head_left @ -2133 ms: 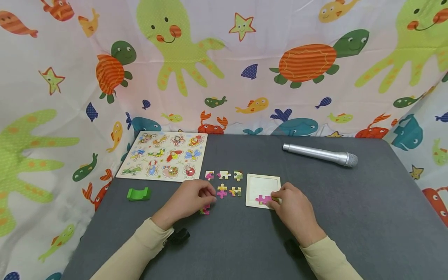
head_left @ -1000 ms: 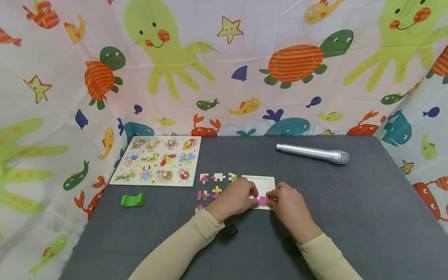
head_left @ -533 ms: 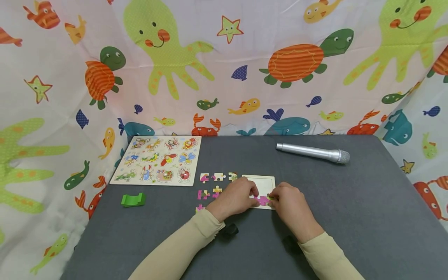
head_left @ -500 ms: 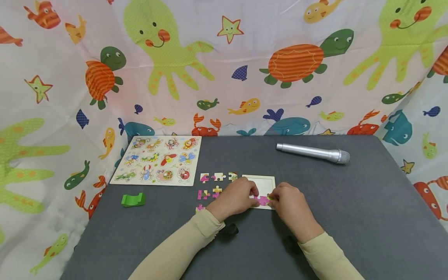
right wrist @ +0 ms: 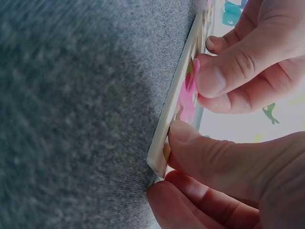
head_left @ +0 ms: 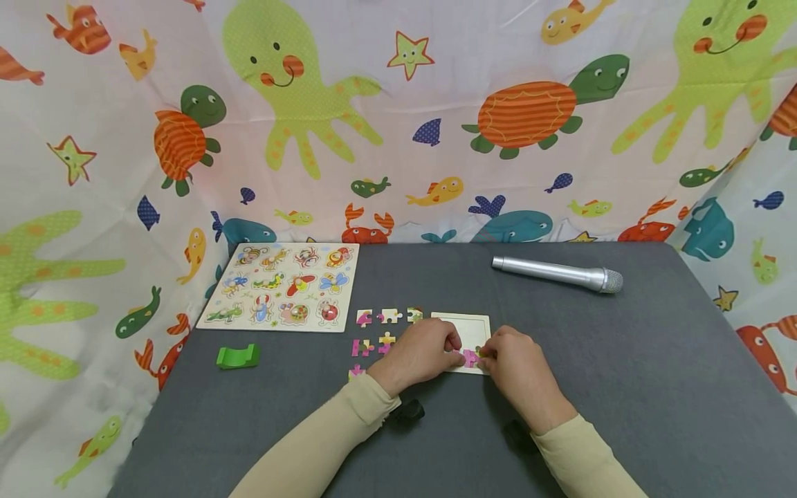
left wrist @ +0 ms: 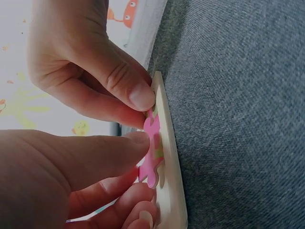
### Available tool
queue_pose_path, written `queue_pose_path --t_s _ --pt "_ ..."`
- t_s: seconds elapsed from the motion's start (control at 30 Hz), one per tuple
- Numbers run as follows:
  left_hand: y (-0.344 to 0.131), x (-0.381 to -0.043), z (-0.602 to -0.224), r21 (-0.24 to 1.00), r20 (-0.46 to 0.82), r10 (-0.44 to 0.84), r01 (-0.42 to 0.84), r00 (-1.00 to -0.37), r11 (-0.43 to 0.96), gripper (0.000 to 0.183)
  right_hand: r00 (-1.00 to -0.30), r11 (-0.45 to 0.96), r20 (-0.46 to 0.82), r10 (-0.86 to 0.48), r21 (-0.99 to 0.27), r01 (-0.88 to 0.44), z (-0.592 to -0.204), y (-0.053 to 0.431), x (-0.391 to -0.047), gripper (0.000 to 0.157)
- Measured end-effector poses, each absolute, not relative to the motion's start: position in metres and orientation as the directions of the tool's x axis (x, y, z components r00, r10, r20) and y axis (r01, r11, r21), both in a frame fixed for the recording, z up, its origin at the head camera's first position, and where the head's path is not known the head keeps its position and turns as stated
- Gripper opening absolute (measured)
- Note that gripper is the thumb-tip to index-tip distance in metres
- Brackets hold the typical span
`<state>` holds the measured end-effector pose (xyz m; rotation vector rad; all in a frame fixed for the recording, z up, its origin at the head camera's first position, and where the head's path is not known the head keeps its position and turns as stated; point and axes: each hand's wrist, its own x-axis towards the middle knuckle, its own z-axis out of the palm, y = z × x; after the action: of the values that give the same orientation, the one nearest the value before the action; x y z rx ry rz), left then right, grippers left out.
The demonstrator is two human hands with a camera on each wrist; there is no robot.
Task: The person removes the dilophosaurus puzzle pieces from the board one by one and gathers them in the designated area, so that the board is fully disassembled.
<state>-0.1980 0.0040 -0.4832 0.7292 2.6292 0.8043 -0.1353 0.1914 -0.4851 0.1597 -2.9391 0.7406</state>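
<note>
Both hands work over a small pale wooden puzzle tray (head_left: 461, 323) on the dark table. My left hand (head_left: 418, 351) pinches a pink jigsaw piece (head_left: 470, 358) between thumb and fingers at the tray's near side. In the left wrist view this pink piece (left wrist: 151, 138) stands tilted up from the tray floor. My right hand (head_left: 519, 370) pinches a jigsaw piece at the tray's near right corner; its fingertips hide most of that piece. The right wrist view has the pink piece (right wrist: 188, 102) between the two hands' thumbs, just inside the tray rim (right wrist: 164, 129).
Several loose jigsaw pieces (head_left: 390, 315) lie left of the tray, partly behind the left hand. A picture board of insects (head_left: 283, 285) lies at the back left, with a green block (head_left: 238, 357) before it. A silver microphone (head_left: 554, 273) is at the back right.
My left hand has moved right from the loose pieces to the tray and taken hold of the pink piece. In the last half second its fingertips shifted slightly right; the right hand barely moved.
</note>
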Motion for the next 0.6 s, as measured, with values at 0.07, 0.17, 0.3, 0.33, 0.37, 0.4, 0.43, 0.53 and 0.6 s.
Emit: queue_pose_path --t_s 0.07,0.17,0.3,0.33,0.37,0.4,0.43,0.53,0.6 --pt "0.0037 -0.1981 -0.4834 0.597 -0.123 0.548 0.379 -0.827 0.707 0.012 -0.988 0.876 0.133 -0.076 -0.465 -0.13 -0.4855 0.1913 -0.1352 0.008" --pt "0.0034 -0.1982 -0.4834 0.605 -0.114 0.554 0.385 -0.825 0.697 0.01 -0.988 0.876 0.134 -0.075 -0.465 -0.13 -0.4853 0.1913 -0.135 0.008" --pt "0.0029 -0.198 -0.4833 0.61 -0.108 0.555 0.385 -0.825 0.692 0.009 -0.989 0.877 0.13 -0.076 -0.463 -0.128 -0.4849 0.1914 -0.1348 0.008" --pt "0.0028 -0.1981 -0.4834 0.61 -0.108 0.555 0.386 -0.825 0.692 0.011 -0.989 0.877 0.129 -0.076 -0.462 -0.128 -0.4849 0.1913 -0.1348 0.008" --pt "0.0026 -0.1983 -0.4839 0.608 -0.106 0.555 0.388 -0.825 0.692 0.013 -0.989 0.877 0.129 -0.076 -0.463 -0.128 -0.4848 0.1913 -0.1348 0.008" --pt "0.0025 -0.1982 -0.4837 0.609 -0.105 0.555 0.388 -0.825 0.691 0.014 -0.989 0.877 0.129 -0.076 -0.463 -0.128 -0.4849 0.1913 -0.1348 0.008" --pt "0.0023 -0.1982 -0.4838 0.609 -0.103 0.556 0.389 -0.825 0.691 0.015 -0.989 0.876 0.129 -0.077 -0.465 -0.129 -0.4848 0.1912 -0.1348 0.008" --pt "0.0022 -0.1985 -0.4844 0.607 -0.097 0.565 0.401 -0.82 0.686 0.014 -0.989 0.875 0.13 -0.076 -0.467 -0.129 -0.4844 0.1909 -0.1347 0.008" --pt "0.0023 -0.1986 -0.4848 0.607 -0.093 0.568 0.406 -0.817 0.683 0.012 -0.989 0.874 0.129 -0.076 -0.468 -0.129 -0.484 0.1907 -0.1347 0.008"
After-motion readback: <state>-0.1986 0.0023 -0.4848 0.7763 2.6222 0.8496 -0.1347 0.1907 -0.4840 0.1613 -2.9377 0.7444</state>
